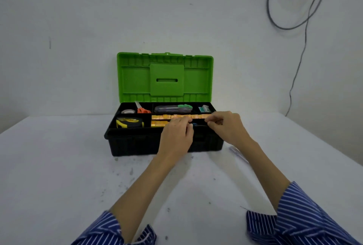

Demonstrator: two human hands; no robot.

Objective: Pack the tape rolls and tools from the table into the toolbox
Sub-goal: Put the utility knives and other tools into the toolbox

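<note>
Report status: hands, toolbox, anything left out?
Left hand and right hand both over toolbox front tray, fingers curled on a small dark item. Lid up; tape measure, scissors stowed. Clear item on table beside toolbox.

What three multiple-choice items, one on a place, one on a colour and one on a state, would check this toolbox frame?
1. Where does the tape measure lie?
A. front left tray compartment
B. on the table
C. back right compartment

2. What colour are the scissors' handles?
A. blue
B. orange
C. black

3. How does the toolbox lid stand?
A. shut
B. taken off
C. open, upright

Key: 1 A, it sits in the compartment nearest the front left corner of the toolbox. 2 B, orange loops show in the back row. 3 C, the green lid rises behind the tray, and the left hand and right hand reach inside.
</note>
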